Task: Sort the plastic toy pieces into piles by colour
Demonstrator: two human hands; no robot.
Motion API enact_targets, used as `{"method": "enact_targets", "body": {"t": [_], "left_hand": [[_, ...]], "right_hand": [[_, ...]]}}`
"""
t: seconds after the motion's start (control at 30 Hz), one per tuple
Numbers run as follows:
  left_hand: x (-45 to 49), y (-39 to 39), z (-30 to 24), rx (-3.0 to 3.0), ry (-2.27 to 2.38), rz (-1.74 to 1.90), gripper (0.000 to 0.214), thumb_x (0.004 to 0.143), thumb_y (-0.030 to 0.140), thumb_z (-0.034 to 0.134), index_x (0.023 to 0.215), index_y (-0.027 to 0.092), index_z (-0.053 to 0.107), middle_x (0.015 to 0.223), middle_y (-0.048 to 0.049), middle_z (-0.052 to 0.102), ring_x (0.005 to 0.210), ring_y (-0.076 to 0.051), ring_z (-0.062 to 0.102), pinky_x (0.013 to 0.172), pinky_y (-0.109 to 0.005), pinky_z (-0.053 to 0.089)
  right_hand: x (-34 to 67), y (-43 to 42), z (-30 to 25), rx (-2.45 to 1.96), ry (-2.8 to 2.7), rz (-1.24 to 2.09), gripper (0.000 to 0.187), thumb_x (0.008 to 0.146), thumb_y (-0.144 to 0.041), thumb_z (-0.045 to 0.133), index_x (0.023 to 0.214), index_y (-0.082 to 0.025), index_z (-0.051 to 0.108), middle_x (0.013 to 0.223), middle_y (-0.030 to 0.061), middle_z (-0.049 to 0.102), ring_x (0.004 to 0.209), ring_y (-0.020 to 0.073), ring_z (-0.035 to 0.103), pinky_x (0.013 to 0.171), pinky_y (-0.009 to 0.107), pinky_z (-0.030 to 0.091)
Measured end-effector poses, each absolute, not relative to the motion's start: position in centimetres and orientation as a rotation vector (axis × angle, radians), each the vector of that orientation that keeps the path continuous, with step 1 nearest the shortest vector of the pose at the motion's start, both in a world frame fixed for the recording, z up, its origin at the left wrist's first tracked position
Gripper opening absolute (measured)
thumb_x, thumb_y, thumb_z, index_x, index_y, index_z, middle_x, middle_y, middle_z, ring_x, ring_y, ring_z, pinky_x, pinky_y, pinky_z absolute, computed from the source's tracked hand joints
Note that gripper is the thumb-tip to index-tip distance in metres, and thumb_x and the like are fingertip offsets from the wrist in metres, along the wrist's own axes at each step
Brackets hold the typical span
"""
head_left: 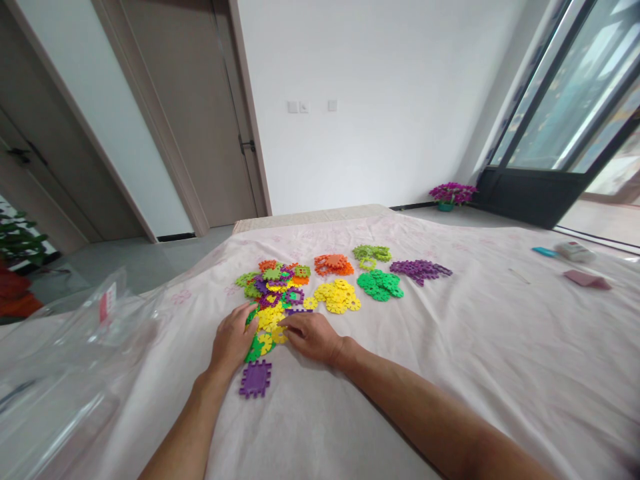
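My left hand [233, 337] lies against the left side of a mixed pile of plastic building pieces [275, 277], its thumb apart from its fingers. My right hand [314, 337] is at the near right side, fingers curled and fingertips on a yellow flower-shaped piece [279, 335]. More yellow pieces [270, 316] and a few green ones [254, 349] lie between the hands. Purple, orange and lime pieces make up the far part of the pile. A purple square piece with notched edges [255, 379] lies apart, nearer to me. The left fingertips are partly hidden.
Sorted heaps lie beyond my right hand: yellow [336, 296], orange [334, 264], green [380, 285], lime [372, 253] and purple [420, 270]. Clear plastic packaging [95, 333] covers the left side. A pink folded item [587, 279] and a blue object [544, 251] lie far right on the cloth [450, 347].
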State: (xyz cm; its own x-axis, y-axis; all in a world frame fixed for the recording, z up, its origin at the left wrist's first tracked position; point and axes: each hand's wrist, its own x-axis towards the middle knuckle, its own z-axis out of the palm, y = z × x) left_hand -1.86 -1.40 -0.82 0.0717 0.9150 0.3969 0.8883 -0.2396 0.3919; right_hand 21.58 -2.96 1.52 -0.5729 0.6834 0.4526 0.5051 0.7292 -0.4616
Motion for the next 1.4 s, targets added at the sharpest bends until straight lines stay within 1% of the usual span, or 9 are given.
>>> {"method": "enact_targets", "body": {"t": [0.33,0.53,0.9,1.03,1.4], "left_hand": [[-2.13,-1.23,-1.04,2.277,1.901,0.856,0.04,0.091,0.032,0.041,0.125,0.022,0.058,0.134,-0.0066,0.058,0.124,-0.022,0.053,0.108,-0.041,0.039],[-1.92,-1.43,-0.71,2.274,1.897,0.856,0.04,0.091,0.031,0.041,0.125,0.02,0.059,0.134,-0.0079,0.058,0.124,-0.022,0.053,0.108,-0.041,0.038],[-2.03,-1.33,-0.89,2.268,1.903,0.886,0.039,0.09,0.031,0.043,0.124,0.023,0.06,0.132,-0.0067,0.059,0.122,-0.022,0.055,0.107,-0.04,0.04],[-1.91,-1.4,-0.76,2.271,1.906,0.875,0.039,0.09,0.031,0.042,0.124,0.023,0.059,0.133,-0.0064,0.059,0.123,-0.021,0.054,0.107,-0.039,0.039],[-2.09,-1.3,-0.98,2.264,1.897,0.914,0.038,0.089,0.032,0.045,0.122,0.023,0.061,0.131,-0.0061,0.06,0.121,-0.022,0.055,0.107,-0.038,0.041]], "right_hand": [[21.6,-3.0,1.68,-0.883,-2.307,0.367,0.023,0.087,-0.018,0.051,0.104,-0.019,0.067,0.093,0.0045,0.072,0.08,0.015,0.065,0.072,0.022,0.044],[21.66,-3.04,1.66,-0.88,-2.293,0.377,0.024,0.087,-0.017,0.052,0.106,-0.019,0.067,0.094,0.0051,0.072,0.081,0.0151,0.065,0.073,0.022,0.045],[21.66,-2.9,1.35,-0.891,-2.298,0.368,0.025,0.087,-0.018,0.052,0.106,-0.02,0.067,0.093,0.0043,0.072,0.08,0.0152,0.065,0.073,0.022,0.044],[21.65,-2.97,1.55,-0.885,-2.303,0.369,0.023,0.087,-0.018,0.052,0.104,-0.019,0.068,0.091,0.0045,0.072,0.079,0.0149,0.065,0.071,0.022,0.044],[21.68,-2.83,1.36,-0.875,-2.351,0.35,0.025,0.087,-0.018,0.052,0.106,-0.02,0.068,0.097,0.0055,0.072,0.084,0.0161,0.066,0.074,0.023,0.045]]}}
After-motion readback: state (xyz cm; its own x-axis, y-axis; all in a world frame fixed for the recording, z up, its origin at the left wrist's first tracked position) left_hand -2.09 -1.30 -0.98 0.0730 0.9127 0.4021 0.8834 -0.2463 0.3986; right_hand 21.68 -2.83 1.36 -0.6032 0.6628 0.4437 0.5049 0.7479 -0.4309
